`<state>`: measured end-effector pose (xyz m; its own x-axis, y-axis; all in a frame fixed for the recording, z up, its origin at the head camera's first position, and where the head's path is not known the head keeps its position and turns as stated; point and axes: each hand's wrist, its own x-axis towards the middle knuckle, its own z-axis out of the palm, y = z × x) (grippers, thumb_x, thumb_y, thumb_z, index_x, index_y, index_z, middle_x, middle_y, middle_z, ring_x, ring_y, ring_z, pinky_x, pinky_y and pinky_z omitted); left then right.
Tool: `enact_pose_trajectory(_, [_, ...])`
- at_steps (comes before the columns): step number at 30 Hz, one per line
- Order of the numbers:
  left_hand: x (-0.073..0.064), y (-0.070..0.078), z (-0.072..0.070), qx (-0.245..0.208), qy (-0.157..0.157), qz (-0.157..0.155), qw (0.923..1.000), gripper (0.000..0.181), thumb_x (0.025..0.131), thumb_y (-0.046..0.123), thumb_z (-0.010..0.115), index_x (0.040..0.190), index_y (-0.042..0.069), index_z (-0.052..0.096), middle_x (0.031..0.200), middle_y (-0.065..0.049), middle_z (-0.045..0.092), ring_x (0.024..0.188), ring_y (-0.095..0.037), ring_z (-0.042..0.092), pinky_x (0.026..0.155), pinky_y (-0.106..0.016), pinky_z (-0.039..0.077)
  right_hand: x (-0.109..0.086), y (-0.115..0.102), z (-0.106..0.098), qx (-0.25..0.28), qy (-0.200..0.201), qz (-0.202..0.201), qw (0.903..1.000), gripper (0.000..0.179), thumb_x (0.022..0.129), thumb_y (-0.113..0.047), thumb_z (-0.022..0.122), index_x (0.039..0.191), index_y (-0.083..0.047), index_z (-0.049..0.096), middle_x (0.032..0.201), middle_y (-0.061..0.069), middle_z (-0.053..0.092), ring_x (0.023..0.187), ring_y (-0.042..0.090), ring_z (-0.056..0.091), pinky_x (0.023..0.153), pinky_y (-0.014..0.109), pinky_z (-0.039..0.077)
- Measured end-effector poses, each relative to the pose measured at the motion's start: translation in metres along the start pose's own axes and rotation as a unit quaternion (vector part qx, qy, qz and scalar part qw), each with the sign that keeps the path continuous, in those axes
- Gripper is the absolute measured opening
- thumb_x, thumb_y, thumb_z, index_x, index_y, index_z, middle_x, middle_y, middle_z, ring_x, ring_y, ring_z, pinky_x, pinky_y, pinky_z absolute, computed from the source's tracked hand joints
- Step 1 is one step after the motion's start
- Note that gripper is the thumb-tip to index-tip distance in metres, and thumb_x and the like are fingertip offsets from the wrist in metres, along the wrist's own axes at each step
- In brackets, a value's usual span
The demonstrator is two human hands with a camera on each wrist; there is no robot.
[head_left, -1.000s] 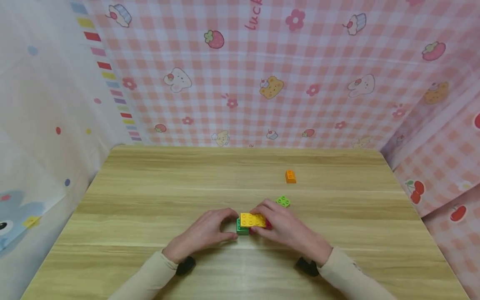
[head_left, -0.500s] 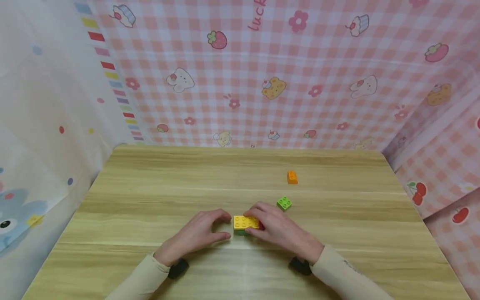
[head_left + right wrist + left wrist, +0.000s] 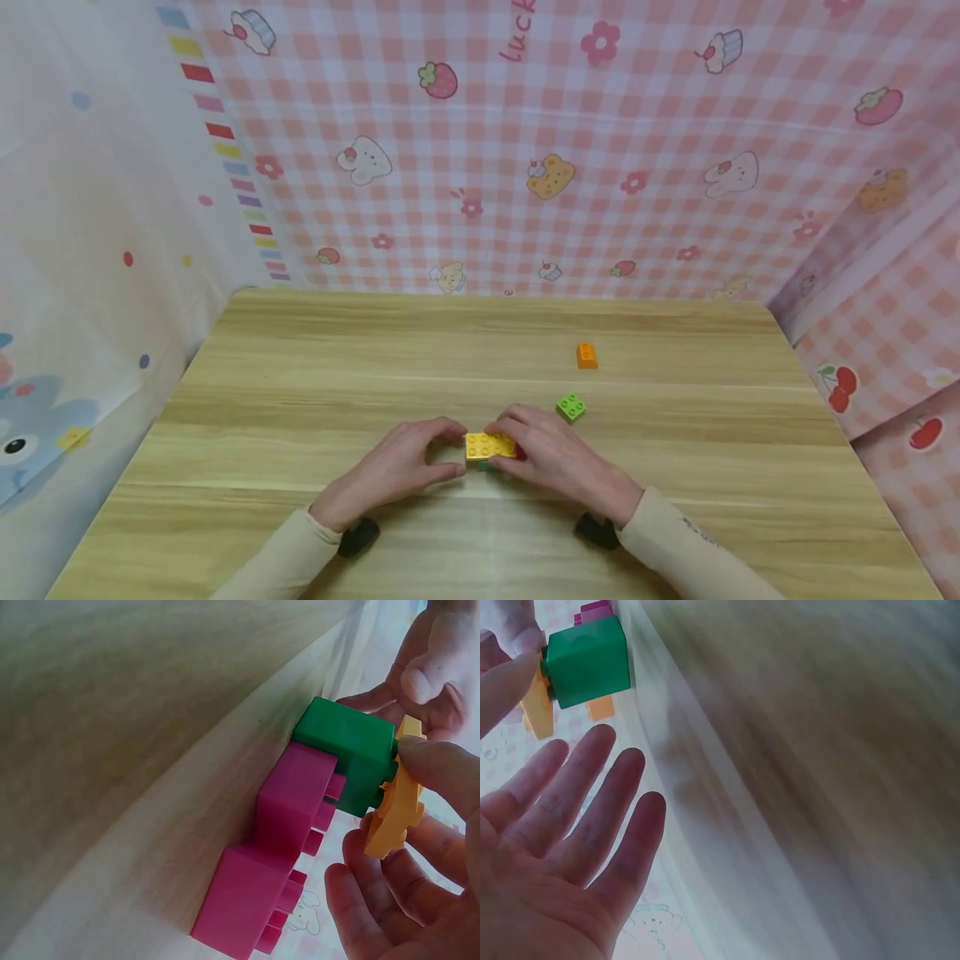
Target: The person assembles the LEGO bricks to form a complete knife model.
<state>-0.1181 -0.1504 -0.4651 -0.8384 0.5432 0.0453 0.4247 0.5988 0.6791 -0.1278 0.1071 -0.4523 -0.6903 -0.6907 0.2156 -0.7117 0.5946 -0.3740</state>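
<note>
My right hand [image 3: 558,457] pinches a flat yellow building brick [image 3: 478,447] between thumb and fingers. The yellow brick is held on the studded side of a green brick [image 3: 349,739], slightly tilted, with green studs showing in the gap between them. Beside the green brick, in the right wrist view, sits a stepped magenta brick [image 3: 289,799]; from the head it is mostly hidden under my right hand. My left hand [image 3: 397,467] curves around the left end of the bricks, thumb and fingers spread apart and gripping nothing.
A light green brick [image 3: 571,407] lies on the wooden table [image 3: 337,358] just beyond my right hand. Farther back is an orange brick [image 3: 587,356]. Patterned cloth [image 3: 495,142] hangs behind the table and at both sides.
The yellow brick has shifted left in my right hand, now covering most of the green brick from above. My left hand has drawn slightly to the left.
</note>
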Motion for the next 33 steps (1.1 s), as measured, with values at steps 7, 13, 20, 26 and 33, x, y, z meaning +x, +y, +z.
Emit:
enact_pose_trajectory(7, [0.009,0.004,0.005,-0.019,0.001,0.004,0.9998,0.043,0.093,0.027,0.08,0.129,0.009,0.067,0.119,-0.004,0.075,0.111,-0.02,0.069,0.099,-0.045,0.055,0.001,0.0,0.001,-0.003,0.0,-0.006,1.0,0.037,0.091,-0.033,0.082,0.119,-0.01,0.073,0.11,-0.001,0.067,0.095,0.01,0.062,0.085,0.032,0.056])
enact_pose_trajectory(13, [0.012,0.008,0.007,-0.018,0.011,0.024,0.9995,0.029,0.092,0.023,0.081,0.118,0.011,0.073,0.114,-0.001,0.076,0.105,-0.019,0.071,0.093,-0.041,0.058,-0.001,0.001,0.0,0.006,-0.009,0.007,0.9999,0.038,0.092,-0.033,0.081,0.12,-0.01,0.072,0.112,-0.001,0.067,0.096,0.01,0.061,0.086,0.033,0.055])
enact_pose_trajectory(20, [0.012,0.008,0.007,-0.007,0.012,0.026,0.9996,0.027,0.092,0.024,0.08,0.116,0.011,0.074,0.111,-0.002,0.077,0.103,-0.019,0.071,0.09,-0.039,0.059,-0.005,0.003,-0.005,0.019,-0.033,0.038,0.9985,0.04,0.092,-0.033,0.082,0.123,-0.01,0.071,0.115,-0.001,0.067,0.098,0.011,0.061,0.09,0.036,0.056])
enact_pose_trajectory(26, [0.013,0.007,0.006,-0.005,0.008,0.017,0.9998,0.027,0.093,0.025,0.08,0.115,0.011,0.074,0.111,-0.001,0.077,0.101,-0.017,0.071,0.089,-0.039,0.059,-0.007,0.006,-0.006,0.011,-0.031,0.035,0.9988,0.038,0.092,-0.034,0.081,0.121,-0.01,0.072,0.113,-0.001,0.067,0.095,0.01,0.059,0.087,0.033,0.056])
enact_pose_trajectory(33, [0.015,0.007,0.007,-0.029,-0.007,0.005,0.9996,0.027,0.095,0.027,0.078,0.116,0.01,0.074,0.114,-0.002,0.076,0.107,-0.02,0.07,0.093,-0.045,0.057,-0.006,0.009,-0.006,0.011,-0.037,0.029,0.9988,0.036,0.094,-0.034,0.079,0.119,-0.009,0.072,0.11,-0.001,0.066,0.091,0.009,0.057,0.083,0.032,0.055])
